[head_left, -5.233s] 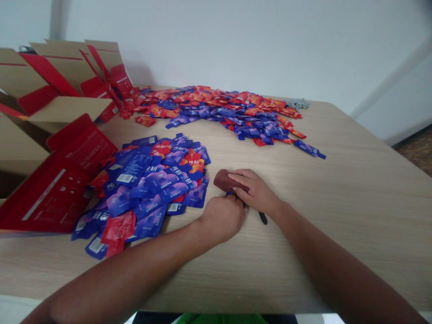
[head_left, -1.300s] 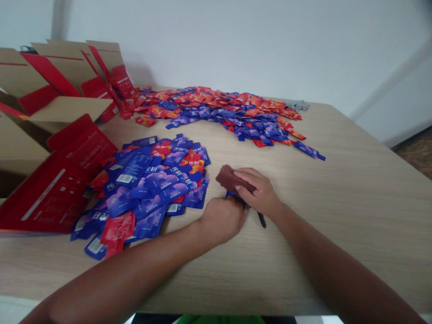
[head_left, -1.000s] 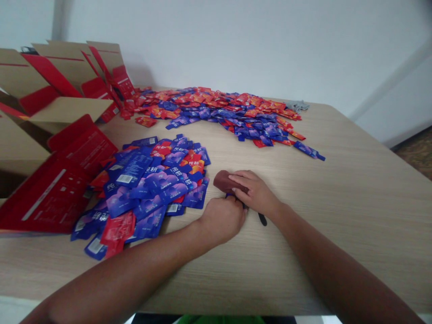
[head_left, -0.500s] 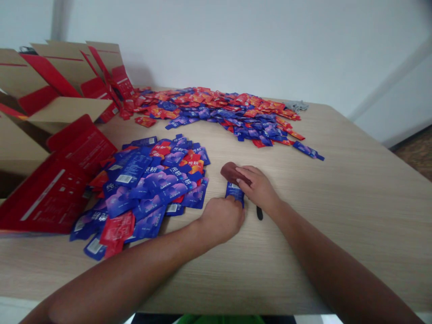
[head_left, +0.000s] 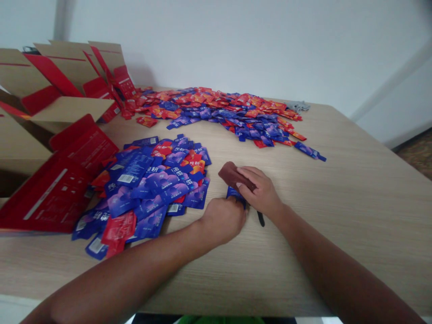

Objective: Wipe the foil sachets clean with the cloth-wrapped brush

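Note:
My left hand (head_left: 224, 219) is closed, its fingers gripping the lower end of a blue sachet (head_left: 233, 192) on the table. My right hand (head_left: 261, 190) wraps around a reddish-brown, smooth, curved piece (head_left: 231, 173), whose exact kind I cannot tell. This piece lies over the sachet's upper end and hides part of it. A narrow black strip (head_left: 261, 219) shows beneath the right wrist; whether it belongs to the brown piece is hidden. Just left of my hands spreads a near pile of blue and red sachets (head_left: 168, 182).
Along the wall stretches a long heap of red and blue sachets (head_left: 216, 110), with a single blue sachet (head_left: 309, 151) at its right end. Open red cardboard boxes (head_left: 64, 189) crowd the left side. A grey crumpled cloth (head_left: 299, 106) lies at the back of the wooden table (head_left: 357, 202).
The brown piece has turned slightly and slid down over the sachet, so less of the sachet shows. My left hand stays almost in place. The whole view shifts a touch.

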